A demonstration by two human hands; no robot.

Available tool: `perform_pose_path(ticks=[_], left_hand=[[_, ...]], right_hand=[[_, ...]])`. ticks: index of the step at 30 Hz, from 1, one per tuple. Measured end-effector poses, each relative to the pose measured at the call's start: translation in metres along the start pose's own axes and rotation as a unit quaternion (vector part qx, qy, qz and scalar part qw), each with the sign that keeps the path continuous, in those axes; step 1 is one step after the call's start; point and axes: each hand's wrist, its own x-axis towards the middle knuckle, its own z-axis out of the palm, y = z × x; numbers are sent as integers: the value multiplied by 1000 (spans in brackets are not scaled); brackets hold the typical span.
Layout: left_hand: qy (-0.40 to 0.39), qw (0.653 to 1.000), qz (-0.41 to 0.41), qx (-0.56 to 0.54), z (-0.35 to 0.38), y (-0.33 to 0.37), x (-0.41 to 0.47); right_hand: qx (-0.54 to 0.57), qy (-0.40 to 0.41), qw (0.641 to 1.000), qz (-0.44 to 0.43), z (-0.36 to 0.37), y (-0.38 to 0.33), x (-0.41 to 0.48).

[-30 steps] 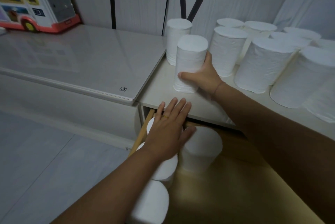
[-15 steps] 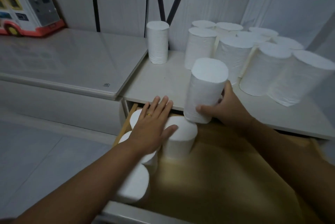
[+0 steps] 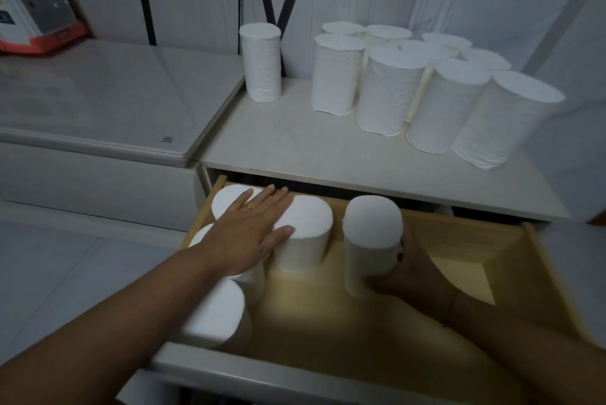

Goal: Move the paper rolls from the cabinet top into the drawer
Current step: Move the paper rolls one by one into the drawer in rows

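1. Head view, counts: ten paper rolls stand upright on the white surface [image 3: 295, 145] of the cabinet top. One lone roll [image 3: 261, 63] stands at the back left. The other nine form a tight cluster [image 3: 390, 89] to its right, with four in the front row and five behind, the back ones partly hidden.
2. Head view, drawer: the open wooden drawer [image 3: 328, 322] below holds five rolls. Three form a column along its left wall, the nearest being the front roll [image 3: 214, 314]. A fourth roll [image 3: 305, 234] stands just right of the column's back end. The fifth is the held roll [image 3: 372, 237].
3. Head view, left hand [image 3: 249, 234]: its grip is released, the fingers straight and together. The palm lies flat across the tops of the back rolls. The thumb rests on the top of the fourth roll, and there is a ring on one finger.
4. Head view, right hand [image 3: 413, 270]: it is in shadow, its grip wrapped around the lower side of the held roll. That roll is nearly upright inside the drawer, just right of the fourth roll with a narrow gap between them. I cannot tell whether its base touches the drawer floor.
5. Head view, elsewhere: one red-based box [image 3: 36, 7] sits on the glossy lower top [image 3: 108, 99] to the left.
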Motion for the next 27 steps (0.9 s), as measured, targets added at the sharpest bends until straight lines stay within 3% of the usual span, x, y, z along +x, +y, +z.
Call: perform_pose_path(ticks=[8,13,21,27], left_hand=[[9,1000,1,-12,3,-1,1],[13,1000,-2,-15,3,-1,1],[10,1000,-2,-14,2,0,1],[4,1000,-10,-6,1,2,1]], right_hand=[[5,-3,1000,17,19,34,-1],[-34,-70,997,6,9,32,-7],[-243,-145,954,-95,-38,-24,11],[-297,-186,931,-104,-21,-36,19]])
